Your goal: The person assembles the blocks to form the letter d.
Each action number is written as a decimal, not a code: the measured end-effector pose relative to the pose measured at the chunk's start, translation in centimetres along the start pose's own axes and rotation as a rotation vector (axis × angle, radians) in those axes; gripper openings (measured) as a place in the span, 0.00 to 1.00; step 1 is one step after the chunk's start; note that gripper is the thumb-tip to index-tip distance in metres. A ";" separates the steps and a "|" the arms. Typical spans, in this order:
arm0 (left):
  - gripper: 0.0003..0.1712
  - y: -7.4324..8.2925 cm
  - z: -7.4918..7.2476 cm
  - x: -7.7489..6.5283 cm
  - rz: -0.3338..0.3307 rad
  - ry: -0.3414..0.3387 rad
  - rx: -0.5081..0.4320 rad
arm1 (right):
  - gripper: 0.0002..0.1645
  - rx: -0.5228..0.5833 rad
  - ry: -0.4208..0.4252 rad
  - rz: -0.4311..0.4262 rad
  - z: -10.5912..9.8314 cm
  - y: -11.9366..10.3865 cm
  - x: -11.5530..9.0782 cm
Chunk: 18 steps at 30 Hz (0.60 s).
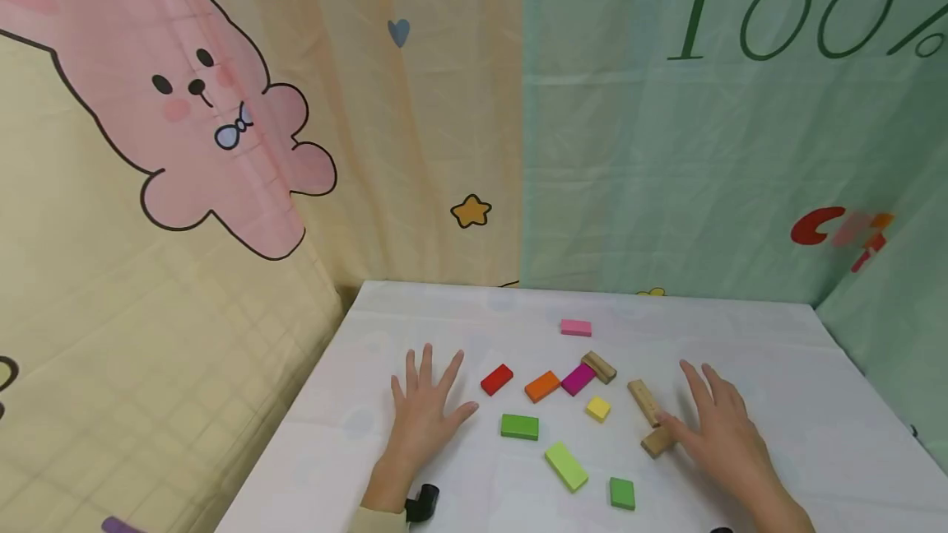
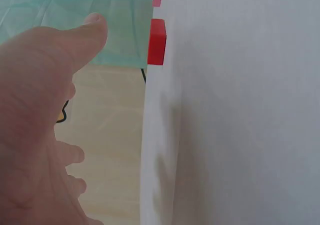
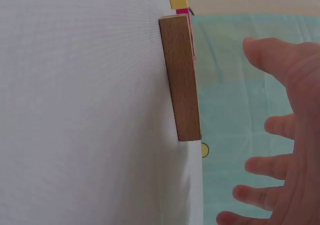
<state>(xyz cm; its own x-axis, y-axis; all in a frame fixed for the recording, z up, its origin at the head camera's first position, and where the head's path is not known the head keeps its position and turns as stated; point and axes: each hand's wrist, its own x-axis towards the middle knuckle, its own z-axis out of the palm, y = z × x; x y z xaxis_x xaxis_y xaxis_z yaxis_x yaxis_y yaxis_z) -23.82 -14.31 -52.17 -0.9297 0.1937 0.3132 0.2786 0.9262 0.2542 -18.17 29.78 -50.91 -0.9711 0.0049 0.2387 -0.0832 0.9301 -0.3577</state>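
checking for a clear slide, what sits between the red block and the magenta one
The orange block lies between the red block and the magenta block, as the head view shows.

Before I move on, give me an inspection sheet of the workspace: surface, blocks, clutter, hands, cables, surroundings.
Surface: white table, blocks spread across its middle.
Blocks: pink block farthest back; red block, orange block, magenta block, yellow block, lime block, two green blocks, three wooden blocks.
Clutter: nothing seen among the blocks.
Hands: left hand spread, holding nothing, nearest the red block; right hand holding nothing, nearest the wooden blocks. Black device at the left wrist.
Cables: nothing seen.
Surroundings: yellow curtain with a pink rabbit print; green curtain printed "100%".
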 end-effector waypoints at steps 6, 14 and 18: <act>0.51 1.7 0.3 0.2 0.079 0.005 -0.115 | 0.60 0.024 -0.036 0.033 -0.1 -0.3 0.2; 0.49 3.9 0.1 -0.5 0.111 -0.084 -0.312 | 0.64 0.006 -0.206 0.084 -0.3 -0.6 0.4; 0.48 5.3 0.1 -1.2 0.129 -0.137 -0.406 | 0.67 -0.011 -0.265 0.107 0.0 -1.0 0.3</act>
<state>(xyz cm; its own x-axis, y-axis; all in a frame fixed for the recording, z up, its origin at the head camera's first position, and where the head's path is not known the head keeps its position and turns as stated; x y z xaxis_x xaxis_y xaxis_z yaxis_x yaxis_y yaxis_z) -21.29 -9.59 -51.26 -0.8967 0.3659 0.2492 0.4414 0.6947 0.5680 -18.38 28.88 -50.50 -0.9990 0.0082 -0.0445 0.0236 0.9334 -0.3582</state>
